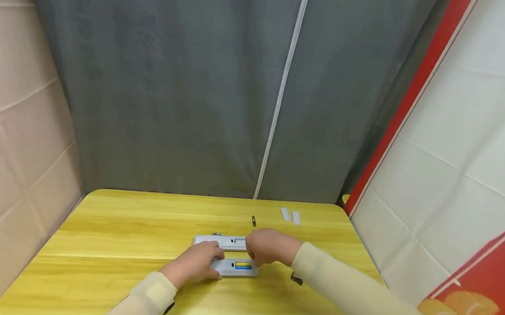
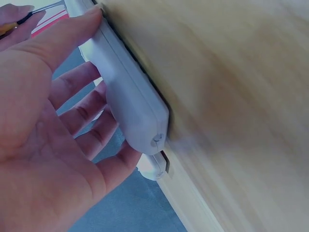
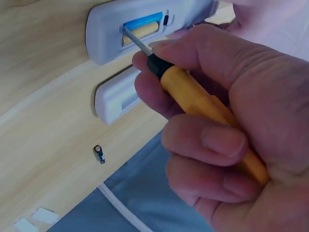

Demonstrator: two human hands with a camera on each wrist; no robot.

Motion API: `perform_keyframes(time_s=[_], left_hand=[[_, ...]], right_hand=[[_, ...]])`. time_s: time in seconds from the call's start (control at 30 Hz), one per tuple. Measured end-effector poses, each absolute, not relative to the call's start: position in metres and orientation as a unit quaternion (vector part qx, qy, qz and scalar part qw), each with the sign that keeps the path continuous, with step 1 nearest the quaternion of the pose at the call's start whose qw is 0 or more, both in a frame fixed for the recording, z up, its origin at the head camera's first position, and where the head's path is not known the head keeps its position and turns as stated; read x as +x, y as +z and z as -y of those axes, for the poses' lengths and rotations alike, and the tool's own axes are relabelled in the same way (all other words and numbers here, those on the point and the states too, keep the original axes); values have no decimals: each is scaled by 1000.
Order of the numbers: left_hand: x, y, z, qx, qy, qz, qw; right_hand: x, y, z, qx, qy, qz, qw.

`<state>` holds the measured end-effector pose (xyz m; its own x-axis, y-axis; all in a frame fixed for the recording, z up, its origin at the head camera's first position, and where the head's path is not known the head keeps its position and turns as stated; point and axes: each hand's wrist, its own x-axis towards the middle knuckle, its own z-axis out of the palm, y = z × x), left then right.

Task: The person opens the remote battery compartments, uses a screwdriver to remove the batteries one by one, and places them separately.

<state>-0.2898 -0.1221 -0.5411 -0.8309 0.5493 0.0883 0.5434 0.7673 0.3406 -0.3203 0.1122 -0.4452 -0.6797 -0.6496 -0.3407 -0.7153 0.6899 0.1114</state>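
Note:
Face down on the table, a white remote control [image 1: 225, 268] has its battery compartment uncovered, with a blue battery [image 3: 145, 21] and a yellow battery [image 3: 147, 33] side by side in it. My left hand [image 1: 196, 262] grips its left end, thumb along the near edge and fingers along the far edge. My right hand [image 1: 269, 247] holds a screwdriver [image 3: 195, 96] with an orange handle and black collar. Its metal tip reaches into the compartment at the end of the batteries. Just behind lies a second white remote control [image 1: 207, 240], its compartment uncovered too.
A dark loose battery [image 1: 253, 221] lies beyond the second remote, and another small battery [image 1: 217, 234] is close to its far edge. Two white battery covers [image 1: 285, 214] lie at the back right of the wooden table [image 1: 136, 227]. A grey curtain [image 1: 172, 94] hangs behind.

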Motion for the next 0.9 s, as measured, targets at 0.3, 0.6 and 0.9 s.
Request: perform_keyframes(time_s=[0.3,0.6,0.9], left_hand=[[-285,-534,124,283,190,-940,20],[-284,-536,122,284,194,-939,14],[-282,-539,116,277,200,-940,15]], right_hand=[[-316,-445,-99,-377,165,-903,126],[-312,-443,-115,-381,95,-912,121],[-308,-448,-133,-372,35,-919,126]])
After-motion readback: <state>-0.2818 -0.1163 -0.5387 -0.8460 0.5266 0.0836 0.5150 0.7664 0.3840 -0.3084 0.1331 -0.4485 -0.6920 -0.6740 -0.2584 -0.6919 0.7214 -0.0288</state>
